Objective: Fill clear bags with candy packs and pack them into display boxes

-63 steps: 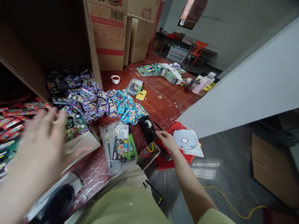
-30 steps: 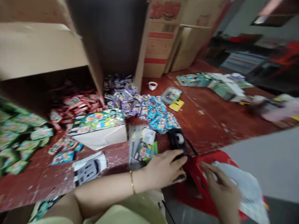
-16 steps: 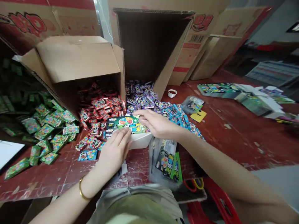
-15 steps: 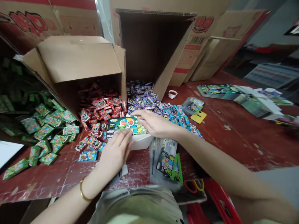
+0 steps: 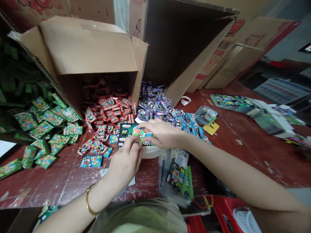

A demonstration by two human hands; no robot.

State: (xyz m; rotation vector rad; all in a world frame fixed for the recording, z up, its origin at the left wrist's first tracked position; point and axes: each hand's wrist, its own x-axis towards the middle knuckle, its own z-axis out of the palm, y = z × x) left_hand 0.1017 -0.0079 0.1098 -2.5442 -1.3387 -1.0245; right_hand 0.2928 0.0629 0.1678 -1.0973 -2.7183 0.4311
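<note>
A black and green printed box point(image 5: 124, 131) with white sides lies on the red table in front of the candy piles. Both hands are on its top. My left hand point(image 5: 127, 158), with a gold bracelet at the wrist, has its fingers bent together over the front part of the box; whether they pinch anything is hidden. My right hand point(image 5: 164, 134) lies over the right part, fingers extended leftward and a little apart. Red packets point(image 5: 113, 108), purple packets point(image 5: 155, 102) and blue packets point(image 5: 190, 123) are heaped behind and beside the box.
Green packets point(image 5: 50, 118) spill out at the left. Open cardboard boxes point(image 5: 94, 48) stand behind. Clear plastic sleeves with printed cards point(image 5: 178, 173) lie at the front edge. Toward the right are a small white cup point(image 5: 185, 100), a yellow piece point(image 5: 211, 128) and printed cartons point(image 5: 235, 101).
The view has shifted and come closer to the boxes. My left fingers have bent more tightly together on the box top; my right hand still lies over its right part.
</note>
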